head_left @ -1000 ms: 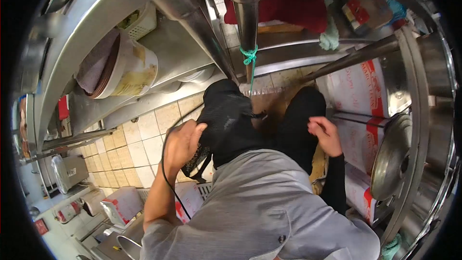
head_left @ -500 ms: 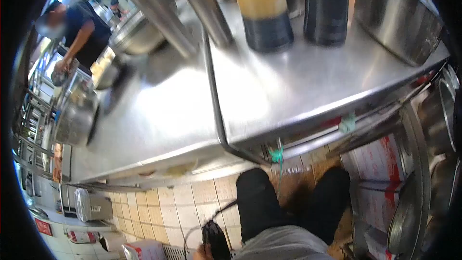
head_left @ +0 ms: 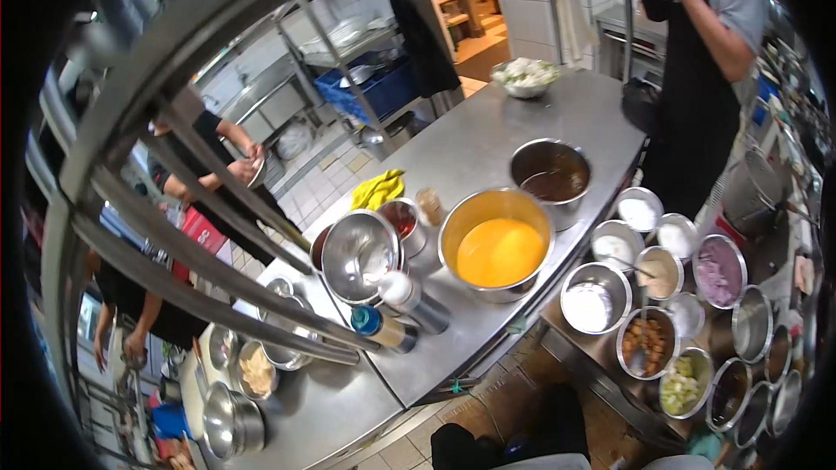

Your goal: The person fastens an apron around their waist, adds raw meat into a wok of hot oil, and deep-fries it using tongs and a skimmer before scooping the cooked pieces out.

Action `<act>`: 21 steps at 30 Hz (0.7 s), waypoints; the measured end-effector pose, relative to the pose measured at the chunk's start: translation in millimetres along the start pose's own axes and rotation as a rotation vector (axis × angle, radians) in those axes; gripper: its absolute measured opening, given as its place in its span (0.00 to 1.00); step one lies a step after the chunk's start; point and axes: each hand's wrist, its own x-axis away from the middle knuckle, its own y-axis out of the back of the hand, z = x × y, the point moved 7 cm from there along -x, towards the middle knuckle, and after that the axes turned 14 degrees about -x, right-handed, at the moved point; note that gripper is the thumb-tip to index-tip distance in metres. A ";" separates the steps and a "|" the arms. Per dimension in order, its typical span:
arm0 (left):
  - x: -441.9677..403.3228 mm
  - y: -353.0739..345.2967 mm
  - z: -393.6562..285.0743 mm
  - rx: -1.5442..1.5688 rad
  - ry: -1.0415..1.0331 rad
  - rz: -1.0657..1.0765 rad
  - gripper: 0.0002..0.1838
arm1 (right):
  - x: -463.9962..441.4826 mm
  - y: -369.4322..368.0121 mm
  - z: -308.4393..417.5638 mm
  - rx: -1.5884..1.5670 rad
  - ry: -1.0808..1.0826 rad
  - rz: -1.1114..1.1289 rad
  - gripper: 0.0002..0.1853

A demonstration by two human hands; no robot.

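Note:
Neither my left hand nor my right hand shows. My dark-trousered legs (head_left: pixel 562 426) and a bit of grey shirt are at the bottom edge. In front of me, a steel table (head_left: pixel 435 170) holds a pot of orange-yellow liquid (head_left: pixel 496 251), a pot of brown liquid (head_left: pixel 554 177), an empty steel bowl (head_left: pixel 355 257) and two squeeze bottles, one with a blue top (head_left: pixel 383 329). Several round containers stand at the right, among them one with diced brown food (head_left: pixel 645 344) and one with chopped green pieces (head_left: pixel 684 386).
A person in a dark apron (head_left: pixel 697 104) stands at the upper right. Two more people are at the left, one holding a bowl (head_left: pixel 258 167). Metal rack bars (head_left: pixel 200 248) cross the left side. A bowl of white food (head_left: pixel 526 77) stands on the far table end.
The view has swung up from my lap and the floor to the tabletop and room. Both hands showed first, then a hand with a black object at the bottom; now neither shows.

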 end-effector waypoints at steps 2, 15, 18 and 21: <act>8.8 37.8 -16.5 -0.016 -0.064 0.041 0.19 | 58.5 43.7 -5.2 -0.049 -0.049 -0.073 0.12; 135.8 100.6 -8.3 -0.049 -0.274 0.367 0.21 | 333.3 273.9 -162.6 -0.370 -0.362 -0.521 0.13; 162.2 99.1 8.2 -0.050 -0.279 0.416 0.22 | 336.5 273.1 -170.3 -0.401 -0.372 -0.514 0.13; 180.8 100.6 27.6 -0.043 -0.283 0.451 0.22 | 324.2 246.9 -161.0 -0.423 -0.357 -0.463 0.13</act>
